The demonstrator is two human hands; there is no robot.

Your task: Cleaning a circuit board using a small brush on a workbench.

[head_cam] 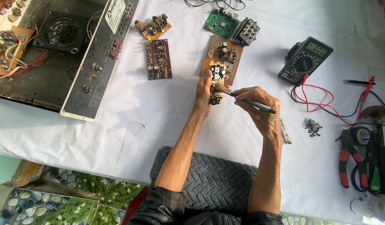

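Item: small circuit board, clenched in our left hand over the bench. Right hand grips small brush, bristles on board. Multimeter right of board. Judged step: brushing; light strokes next.

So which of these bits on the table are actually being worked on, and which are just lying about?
In hand:
- small yellow circuit board, gripped by the left hand
- thin dark-handled brush, held in the right hand, bristles on the board

Lying about:
- black digital multimeter with red leads
- dark brown circuit board
- green circuit board
- red-handled pliers
- opened black amplifier chassis
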